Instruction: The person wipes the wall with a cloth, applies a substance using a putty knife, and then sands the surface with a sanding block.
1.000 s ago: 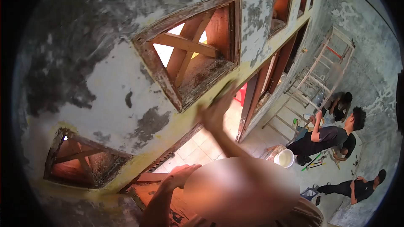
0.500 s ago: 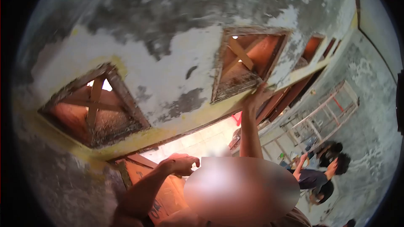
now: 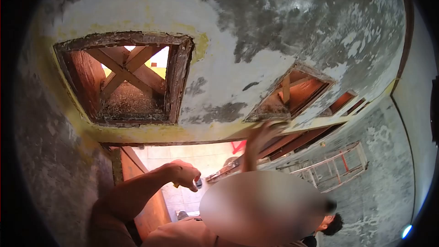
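Note:
My left hand is held out with bent wrist and curled fingers in front of the bright doorway. What it may hold is hidden; a small yellow bit shows under the palm. Raised to the yellow-painted band above the doorway, my right hand is smeared by motion. Its fingers lie close to the lower edge of the farther vent opening, and whether they hold anything cannot be made out. A large blurred patch covers the area below the right forearm.
The nearer vent opening has crossed wooden slats. Patchy grey and white plaster covers the wall. An orange-brown door panel stands at lower left. A ladder leans at the right wall, and another person is below it.
The view has turned, so the vents and doorway sit differently in the frame. Both arms stay raised; the right hand remains by the band. Less of the people at lower right shows.

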Tool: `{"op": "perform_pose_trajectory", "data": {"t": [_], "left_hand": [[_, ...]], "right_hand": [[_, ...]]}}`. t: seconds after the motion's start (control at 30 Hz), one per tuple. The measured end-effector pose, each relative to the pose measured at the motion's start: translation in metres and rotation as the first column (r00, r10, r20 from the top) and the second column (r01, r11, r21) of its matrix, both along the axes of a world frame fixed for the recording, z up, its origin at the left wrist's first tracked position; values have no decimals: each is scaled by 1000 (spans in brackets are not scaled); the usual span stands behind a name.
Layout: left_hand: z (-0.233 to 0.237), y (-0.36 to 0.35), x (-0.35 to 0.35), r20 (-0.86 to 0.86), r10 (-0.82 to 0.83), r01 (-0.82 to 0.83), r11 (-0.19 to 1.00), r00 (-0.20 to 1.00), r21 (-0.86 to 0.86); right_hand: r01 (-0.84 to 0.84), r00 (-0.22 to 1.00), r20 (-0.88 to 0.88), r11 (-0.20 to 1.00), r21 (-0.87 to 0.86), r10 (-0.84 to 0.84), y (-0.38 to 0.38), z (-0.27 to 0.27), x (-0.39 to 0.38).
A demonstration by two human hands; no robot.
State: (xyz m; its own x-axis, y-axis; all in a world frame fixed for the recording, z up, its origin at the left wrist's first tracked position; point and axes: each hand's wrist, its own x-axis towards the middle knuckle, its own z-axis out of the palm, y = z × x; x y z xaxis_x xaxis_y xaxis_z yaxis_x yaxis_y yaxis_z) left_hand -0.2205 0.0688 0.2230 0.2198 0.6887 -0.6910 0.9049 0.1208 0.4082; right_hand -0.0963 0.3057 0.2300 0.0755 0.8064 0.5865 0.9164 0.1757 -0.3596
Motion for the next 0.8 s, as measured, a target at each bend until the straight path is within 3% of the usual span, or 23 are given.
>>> {"op": "perform_pose_trajectory", "data": {"t": [0.03, 0.07, 0.1, 0.17, 0.2, 0.3, 0.33, 0.43, 0.5, 0.57, 0.6, 0.63, 0.7, 0.73, 0.77, 0.8], "left_hand": [[3, 0, 1, -13, -16, 15, 1000, 1000, -22], [7, 0, 3, -15, -12, 11, 999, 1000, -31], [10, 0, 5, -12, -21, 20, 999, 1000, -34], [13, 0, 5, -5, -31, 31, 999, 1000, -18], [12, -1, 3, -5, -35, 35, 999, 999, -19], [6, 0, 6, 15, -67, 66, 997, 998, 44], [12, -1, 6, 15, -44, 44, 999, 999, 9], [12, -2, 5, 7, -35, 35, 999, 999, -12], [15, -1, 3, 19, -29, 29, 999, 999, 13], [14, -2, 1, 33, -26, 26, 1000, 999, -1], [14, -2, 4, 51, -25, 25, 1000, 998, -1], [19, 1, 6, 50, -32, 32, 999, 998, 1], [31, 1, 6, 46, -14, 18, 996, 999, -82], [19, 0, 4, 37, -70, 69, 997, 997, 24], [14, 0, 4, 33, -74, 74, 997, 997, 15], [12, -1, 5, 31, -75, 75, 997, 997, 20]], "right_hand": [[-351, 759, -463, 886, 302, 458, -45, 5, -12], [-390, 799, -302, 830, 399, 520, -61, -8, -17], [-383, 804, -302, 835, 395, 512, -57, -3, -11], [-328, 833, -398, 923, 204, 384, -35, 18, 8], [-315, 790, -518, 942, 115, 328, -22, 31, 14], [-309, 753, -570, 942, 133, 328, -42, 23, -8], [-400, 781, -391, 870, 288, 488, -62, 15, -15], [-483, 801, -166, 785, 387, 575, -59, 6, -3], [-407, 832, -235, 841, 356, 502, -27, 18, 8], [-321, 680, -694, 947, 8, 237, -9, 19, 13], [-347, 699, -686, 935, -79, 201, -42, 31, 0], [-387, 741, -486, 887, 253, 463, -58, 16, -12], [-508, 723, -314, 782, 361, 615, -81, 0, -15], [-478, 793, -215, 801, 360, 570, -68, 4, -7], [-436, 800, -261, 822, 365, 540, -51, 12, 2], [-381, 779, -431, 890, 252, 455, -30, 18, 10]]}}
